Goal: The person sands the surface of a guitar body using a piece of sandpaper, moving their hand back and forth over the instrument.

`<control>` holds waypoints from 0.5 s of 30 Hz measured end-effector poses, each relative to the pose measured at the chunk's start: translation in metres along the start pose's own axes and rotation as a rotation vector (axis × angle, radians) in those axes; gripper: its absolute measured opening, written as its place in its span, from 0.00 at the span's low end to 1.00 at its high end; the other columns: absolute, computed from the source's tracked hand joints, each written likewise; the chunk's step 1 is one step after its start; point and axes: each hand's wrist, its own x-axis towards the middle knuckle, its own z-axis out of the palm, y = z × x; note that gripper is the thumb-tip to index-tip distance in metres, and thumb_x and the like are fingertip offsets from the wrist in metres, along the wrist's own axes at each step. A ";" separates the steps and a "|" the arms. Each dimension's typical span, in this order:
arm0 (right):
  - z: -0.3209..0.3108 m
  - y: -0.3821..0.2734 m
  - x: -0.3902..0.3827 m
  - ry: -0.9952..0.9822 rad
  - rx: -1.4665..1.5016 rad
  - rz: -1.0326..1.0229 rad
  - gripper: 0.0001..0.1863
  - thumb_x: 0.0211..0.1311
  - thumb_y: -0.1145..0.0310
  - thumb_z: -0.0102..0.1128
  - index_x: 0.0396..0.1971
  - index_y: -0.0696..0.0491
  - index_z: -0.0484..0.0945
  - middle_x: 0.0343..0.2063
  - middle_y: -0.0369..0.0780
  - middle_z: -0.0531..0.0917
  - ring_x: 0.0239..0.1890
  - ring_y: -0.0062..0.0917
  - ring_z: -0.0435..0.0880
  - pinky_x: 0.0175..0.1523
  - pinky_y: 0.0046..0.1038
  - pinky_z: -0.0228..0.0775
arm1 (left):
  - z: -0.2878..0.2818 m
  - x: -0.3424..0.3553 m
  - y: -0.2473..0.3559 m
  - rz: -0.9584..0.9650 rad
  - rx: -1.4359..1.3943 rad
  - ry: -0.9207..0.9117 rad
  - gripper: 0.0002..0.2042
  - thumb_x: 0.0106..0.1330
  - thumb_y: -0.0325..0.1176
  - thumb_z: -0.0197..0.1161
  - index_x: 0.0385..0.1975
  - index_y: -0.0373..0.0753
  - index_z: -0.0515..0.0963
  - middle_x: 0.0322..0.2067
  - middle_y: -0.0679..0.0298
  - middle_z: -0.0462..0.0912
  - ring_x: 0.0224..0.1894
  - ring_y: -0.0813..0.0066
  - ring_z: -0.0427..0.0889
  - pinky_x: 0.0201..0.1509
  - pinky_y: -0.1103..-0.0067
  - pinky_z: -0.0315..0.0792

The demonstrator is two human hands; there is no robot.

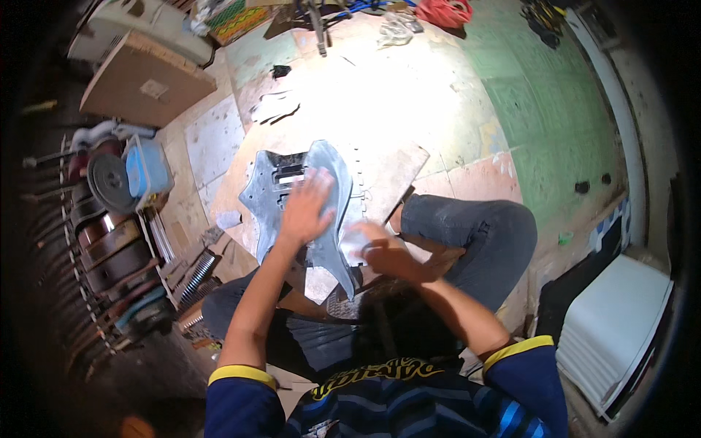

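Stretching near to far, the grey panel (337, 191) lies mid-scene under the left hand (307, 209), the nearer one, fingers extended and thumb apart; the right hand (381, 250) sits just right of it, fingers blurred, their state unclear.

Grey panel (326, 242): we see one curved piece with pointed ends.
Slotted middle (292, 158): dark.
Narrow tip (348, 279): directed toward us, near the bent legs (475, 232).
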 end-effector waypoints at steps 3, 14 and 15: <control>-0.082 -0.037 0.036 0.191 0.090 0.290 0.25 0.62 0.72 0.70 0.59 0.55 0.75 0.55 0.47 0.83 0.58 0.40 0.81 0.64 0.39 0.71 | -0.008 -0.020 0.024 0.561 -0.087 -0.519 0.37 0.73 0.56 0.53 0.76 0.40 0.62 0.76 0.50 0.61 0.80 0.50 0.54 0.81 0.49 0.45; -0.099 -0.014 0.047 0.381 0.576 0.375 0.27 0.68 0.72 0.68 0.64 0.59 0.70 0.60 0.48 0.80 0.59 0.30 0.80 0.65 0.31 0.71 | 0.010 0.105 -0.017 0.004 0.030 0.056 0.30 0.70 0.40 0.53 0.72 0.39 0.66 0.72 0.49 0.67 0.77 0.48 0.60 0.80 0.49 0.49; -0.098 -0.009 0.047 0.380 0.590 0.348 0.28 0.67 0.72 0.68 0.64 0.61 0.69 0.60 0.49 0.80 0.61 0.31 0.79 0.67 0.32 0.70 | 0.007 0.093 0.004 0.070 0.014 -0.035 0.29 0.70 0.40 0.53 0.72 0.38 0.67 0.72 0.51 0.68 0.76 0.48 0.61 0.80 0.49 0.49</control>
